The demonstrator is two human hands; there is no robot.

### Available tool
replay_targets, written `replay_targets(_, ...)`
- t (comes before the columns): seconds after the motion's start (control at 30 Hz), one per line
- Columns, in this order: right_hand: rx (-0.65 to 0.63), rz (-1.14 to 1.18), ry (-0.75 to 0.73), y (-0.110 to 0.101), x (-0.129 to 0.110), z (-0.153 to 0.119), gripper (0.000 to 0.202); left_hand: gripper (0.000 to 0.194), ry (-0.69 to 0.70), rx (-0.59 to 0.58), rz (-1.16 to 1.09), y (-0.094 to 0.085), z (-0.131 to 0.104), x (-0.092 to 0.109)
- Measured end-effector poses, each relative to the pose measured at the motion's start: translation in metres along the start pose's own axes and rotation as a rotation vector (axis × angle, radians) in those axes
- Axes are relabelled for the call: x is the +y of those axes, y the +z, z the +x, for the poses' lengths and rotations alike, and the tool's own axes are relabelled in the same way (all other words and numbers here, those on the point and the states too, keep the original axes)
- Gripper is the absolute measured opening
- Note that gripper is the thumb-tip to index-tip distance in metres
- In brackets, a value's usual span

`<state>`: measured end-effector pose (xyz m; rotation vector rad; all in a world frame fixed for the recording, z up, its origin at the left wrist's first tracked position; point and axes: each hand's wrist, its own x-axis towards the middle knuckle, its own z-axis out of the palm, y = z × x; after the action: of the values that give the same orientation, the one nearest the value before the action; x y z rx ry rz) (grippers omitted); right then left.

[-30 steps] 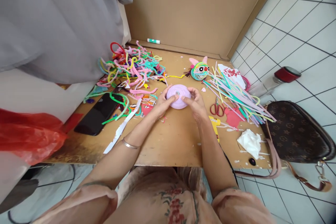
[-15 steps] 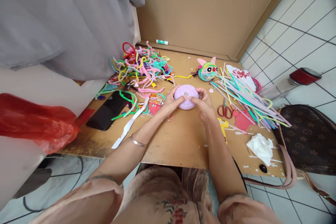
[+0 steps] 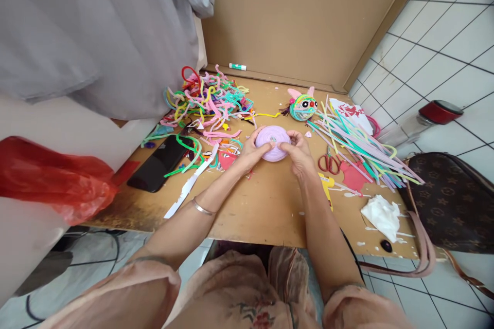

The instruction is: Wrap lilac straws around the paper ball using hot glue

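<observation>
A round lilac coil [image 3: 272, 136], flat like a disc with a small hole at its centre, is held between both hands above the middle of the table. My left hand [image 3: 253, 149] grips its left edge, thumb pressed on the face near the centre. On the opposite edge, my right hand [image 3: 299, 150] holds it the same way, with its thumb near the hole. The fingers behind the coil are partly hidden. Beyond it to the right sits a striped round figure [image 3: 303, 107] with pink ears and googly eyes.
A tangled heap of pipe cleaners [image 3: 212, 97] lies back left, near a black phone [image 3: 160, 164] and a white paper strip [image 3: 191, 182]. To the right are straight pipe cleaners [image 3: 358, 139], red-handled scissors [image 3: 329, 163], a yellow glue gun [image 3: 327, 187], crumpled tissue [image 3: 382, 217] and a brown bag [image 3: 451, 200].
The view has shifted very slightly. Both hands keep the same hold on the lilac coil, and nothing else has visibly moved.
</observation>
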<state>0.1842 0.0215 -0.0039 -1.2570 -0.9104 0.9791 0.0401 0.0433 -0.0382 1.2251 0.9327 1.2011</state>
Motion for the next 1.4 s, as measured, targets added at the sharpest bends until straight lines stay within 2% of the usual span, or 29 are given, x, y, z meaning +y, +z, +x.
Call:
replay_targets(0.4, 0.034, 0.057, 0.031, 0.003, -0.004, -0.004, 0.053, 0.072, 0.046, 0.043, 0.069, 0.001, -0.002, 0.001)
replay_targets(0.6, -0.017, 0.039, 0.026, -0.001, -0.006, -0.004, 0.054, 0.078, 0.017, 0.019, 0.045, 0.002, -0.002, 0.004)
replay_targets(0.8, -0.046, 0.127, 0.095, -0.004, -0.011, -0.003, 0.048, 0.079, -0.01, 0.031, 0.016, 0.003, -0.002, 0.007)
replay_targets(0.97, 0.017, 0.102, 0.033, 0.004, -0.006, -0.007, 0.054, 0.077, -0.007, 0.045, 0.066, 0.003, -0.004, 0.008)
replay_targets(1.17, 0.084, 0.039, 0.01, 0.01, 0.005, -0.006, 0.049, 0.076, 0.009, 0.038, 0.214, 0.0, -0.007, 0.011)
replay_targets(1.3, 0.105, 0.03, 0.0, 0.015, 0.009, -0.004, 0.048, 0.077, 0.073, 0.055, 0.273, -0.001, -0.009, 0.012)
replay_targets(1.4, 0.138, -0.112, -0.034, 0.018, 0.005, -0.011, 0.052, 0.077, 0.112, 0.096, 0.3, -0.001, -0.008, 0.009)
